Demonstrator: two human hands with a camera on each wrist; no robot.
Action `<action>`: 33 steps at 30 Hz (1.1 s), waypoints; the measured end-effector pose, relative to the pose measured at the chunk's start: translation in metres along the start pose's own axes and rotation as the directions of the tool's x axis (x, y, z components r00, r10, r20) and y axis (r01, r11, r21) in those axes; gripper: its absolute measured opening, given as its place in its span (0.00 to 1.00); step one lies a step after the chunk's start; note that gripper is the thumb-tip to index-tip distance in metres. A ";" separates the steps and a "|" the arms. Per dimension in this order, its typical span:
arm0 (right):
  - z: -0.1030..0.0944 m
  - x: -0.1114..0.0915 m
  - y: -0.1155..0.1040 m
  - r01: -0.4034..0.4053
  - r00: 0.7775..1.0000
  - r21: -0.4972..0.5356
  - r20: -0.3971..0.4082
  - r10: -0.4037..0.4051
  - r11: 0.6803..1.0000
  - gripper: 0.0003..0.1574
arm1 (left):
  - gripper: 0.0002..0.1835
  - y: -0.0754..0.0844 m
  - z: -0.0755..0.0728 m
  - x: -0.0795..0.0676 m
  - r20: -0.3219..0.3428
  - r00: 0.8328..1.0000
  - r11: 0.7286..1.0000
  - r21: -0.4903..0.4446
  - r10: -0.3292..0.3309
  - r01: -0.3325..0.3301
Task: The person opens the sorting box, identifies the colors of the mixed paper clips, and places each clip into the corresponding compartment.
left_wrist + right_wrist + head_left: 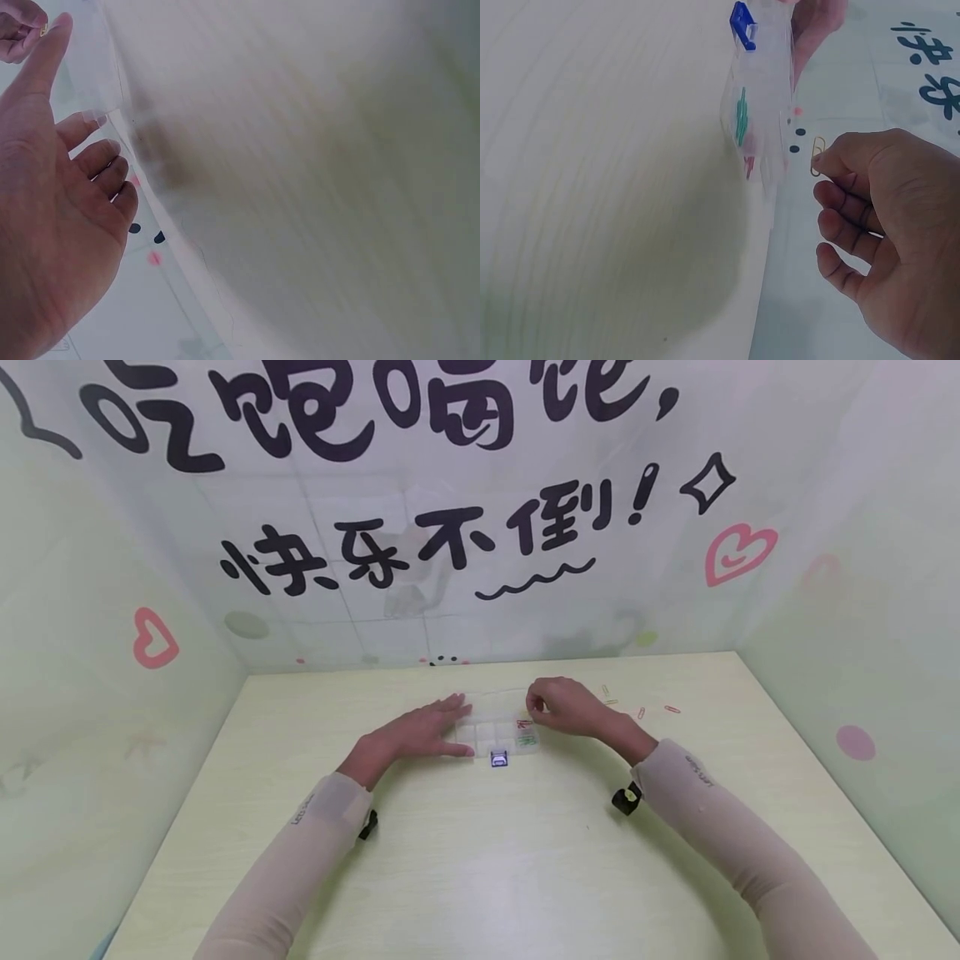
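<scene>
A clear plastic compartment box (486, 732) with a blue latch (498, 758) lies on the table, its transparent lid (491, 703) tipped back. At the box's left side, my left hand (427, 731) touches the edge with fingers and thumb spread. My right hand (570, 706) is over the box's right end. In the right wrist view, its thumb and forefinger pinch a yellow paper clip (818, 157). Green paper clips (528, 739) and red paper clips (523, 724) lie in separate compartments on the right.
Several loose paper clips lie right of my right hand, among them a red paper clip (672, 709). Behind the table (480, 860) stands a white wall (480, 635) with dark lettering, and panels flank both sides.
</scene>
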State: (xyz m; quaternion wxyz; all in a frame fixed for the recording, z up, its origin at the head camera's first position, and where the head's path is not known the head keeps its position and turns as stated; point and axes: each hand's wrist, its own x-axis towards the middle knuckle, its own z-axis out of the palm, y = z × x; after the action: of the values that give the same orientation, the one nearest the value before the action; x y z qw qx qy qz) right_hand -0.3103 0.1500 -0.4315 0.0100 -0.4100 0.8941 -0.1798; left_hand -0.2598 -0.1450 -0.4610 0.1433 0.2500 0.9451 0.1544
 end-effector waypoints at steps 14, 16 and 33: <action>0.014 0.012 -0.017 -0.008 0.999 -0.001 0.033 0.008 1.000 0.04 | 0.54 -0.001 0.000 0.002 0.002 1.000 1.000 -0.024 0.002 -0.002; 0.016 0.013 -0.019 -0.015 0.999 -0.003 0.038 0.015 1.000 0.04 | 0.53 -0.001 0.000 0.002 0.002 1.000 1.000 -0.030 0.001 -0.001; 0.012 0.006 -0.011 -0.012 1.000 -0.056 0.011 0.013 0.998 0.07 | 0.53 0.000 0.001 0.002 -0.011 1.000 0.999 -0.035 0.007 -0.007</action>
State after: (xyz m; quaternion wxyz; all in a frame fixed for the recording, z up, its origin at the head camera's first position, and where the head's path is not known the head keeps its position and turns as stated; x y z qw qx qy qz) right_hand -0.3038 0.1354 -0.4380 0.0045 -0.4055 0.9013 -0.1522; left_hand -0.2612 -0.1438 -0.4625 0.1421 0.2500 0.9421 0.1725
